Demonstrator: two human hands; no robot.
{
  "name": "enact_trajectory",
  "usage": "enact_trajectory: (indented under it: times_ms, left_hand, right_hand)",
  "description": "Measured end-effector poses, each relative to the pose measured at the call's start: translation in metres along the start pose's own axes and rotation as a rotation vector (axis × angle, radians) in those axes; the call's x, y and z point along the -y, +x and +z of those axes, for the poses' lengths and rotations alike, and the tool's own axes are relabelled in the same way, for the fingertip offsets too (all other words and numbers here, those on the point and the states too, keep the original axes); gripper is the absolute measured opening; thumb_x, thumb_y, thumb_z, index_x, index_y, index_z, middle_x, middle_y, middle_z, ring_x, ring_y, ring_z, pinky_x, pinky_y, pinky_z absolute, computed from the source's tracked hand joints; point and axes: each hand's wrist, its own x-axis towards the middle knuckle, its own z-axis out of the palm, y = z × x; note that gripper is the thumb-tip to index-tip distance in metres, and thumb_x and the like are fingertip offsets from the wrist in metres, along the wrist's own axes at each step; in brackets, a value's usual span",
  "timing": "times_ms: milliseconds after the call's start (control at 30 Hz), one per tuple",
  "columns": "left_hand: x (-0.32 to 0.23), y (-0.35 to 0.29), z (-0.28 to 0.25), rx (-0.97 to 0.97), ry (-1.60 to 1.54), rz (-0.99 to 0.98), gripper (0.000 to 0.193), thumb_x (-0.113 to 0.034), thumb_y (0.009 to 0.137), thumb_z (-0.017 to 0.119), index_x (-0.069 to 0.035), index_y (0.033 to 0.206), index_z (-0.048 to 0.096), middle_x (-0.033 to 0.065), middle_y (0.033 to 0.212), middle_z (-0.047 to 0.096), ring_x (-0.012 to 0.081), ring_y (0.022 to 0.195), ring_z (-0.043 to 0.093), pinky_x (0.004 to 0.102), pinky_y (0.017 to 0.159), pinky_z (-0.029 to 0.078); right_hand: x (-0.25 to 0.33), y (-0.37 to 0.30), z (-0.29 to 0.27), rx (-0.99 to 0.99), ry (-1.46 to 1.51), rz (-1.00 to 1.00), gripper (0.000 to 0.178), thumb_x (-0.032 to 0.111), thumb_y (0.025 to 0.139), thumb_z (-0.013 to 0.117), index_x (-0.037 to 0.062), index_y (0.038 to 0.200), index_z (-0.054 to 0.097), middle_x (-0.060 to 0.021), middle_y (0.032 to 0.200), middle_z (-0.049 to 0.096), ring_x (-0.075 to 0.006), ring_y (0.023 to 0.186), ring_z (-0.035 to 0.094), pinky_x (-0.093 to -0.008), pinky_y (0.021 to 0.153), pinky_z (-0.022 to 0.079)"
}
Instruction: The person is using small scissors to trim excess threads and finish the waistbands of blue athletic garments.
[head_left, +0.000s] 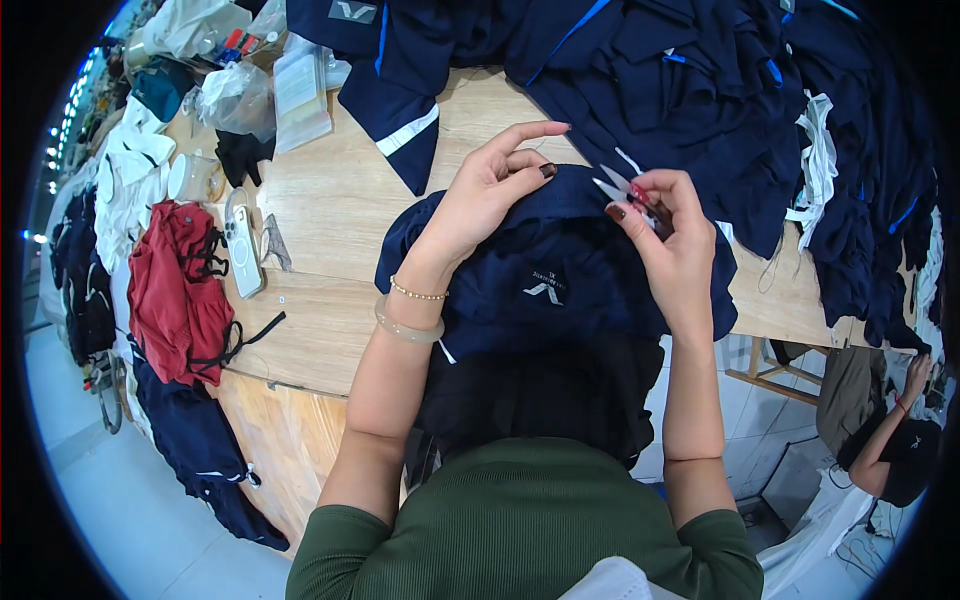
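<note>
Nearest to us, both forearms rise from green sleeves over the table edge. Our left hand (pixel 490 195) lies palm down on the navy garment (pixel 550 275), fingers loosely spread, forefinger stretched out ahead, the others curled onto the cloth; a bead bracelet and a pale bangle sit at the wrist. Our right hand (pixel 670 240) stands upright just beside it, thumb and fingers pinching small thread snips (pixel 618 186), blades pointing left above the garment's far edge. The garment is bunched on the wooden table (pixel 330 220). Beyond it lies a heap of navy clothes (pixel 700 90); farther left, a phone (pixel 243 250) and a red garment (pixel 178 290)
</note>
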Motion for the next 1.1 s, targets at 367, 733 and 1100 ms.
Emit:
enact_trajectory:
  times_ms: [367, 733, 1100]
  left_hand:
    - [-0.006, -0.006, 0.008, -0.015, 0.121, 0.114, 0.045, 0.0, 0.089, 0.051, -0.004, 0.134, 0.054, -0.004, 0.082, 0.055, 0.0026, 0.077, 0.045, 0.0159, 0.074, 0.036]
    - [-0.005, -0.008, 0.009, -0.013, 0.167, 0.147, 0.044, 0.001, 0.087, 0.053, -0.006, 0.13, 0.058, -0.0028, 0.082, 0.058, 0.0034, 0.077, 0.048, 0.0176, 0.074, 0.04]
    - [-0.007, -0.009, 0.008, -0.007, -0.117, 0.057, 0.053, 0.003, 0.084, 0.047, 0.0, 0.137, 0.05, 0.0018, 0.088, 0.059, 0.0059, 0.084, 0.051, 0.0181, 0.081, 0.041]
  right_hand:
    - [-0.014, -0.005, 0.005, 0.017, -0.041, -0.164, 0.022, 0.01, 0.077, 0.079, -0.0025, 0.086, 0.063, -0.0095, 0.077, 0.064, -0.0169, 0.068, 0.062, -0.0258, 0.063, 0.049]
    - [-0.011, -0.001, 0.013, 0.015, -0.109, -0.239, 0.023, 0.011, 0.075, 0.08, -0.0008, 0.085, 0.063, -0.0085, 0.074, 0.063, -0.0173, 0.066, 0.061, -0.0267, 0.06, 0.048]
    - [-0.02, -0.009, 0.013, 0.017, 0.051, -0.168, 0.021, 0.008, 0.077, 0.079, -0.0021, 0.089, 0.065, -0.008, 0.081, 0.065, -0.0138, 0.07, 0.063, -0.0234, 0.063, 0.049]
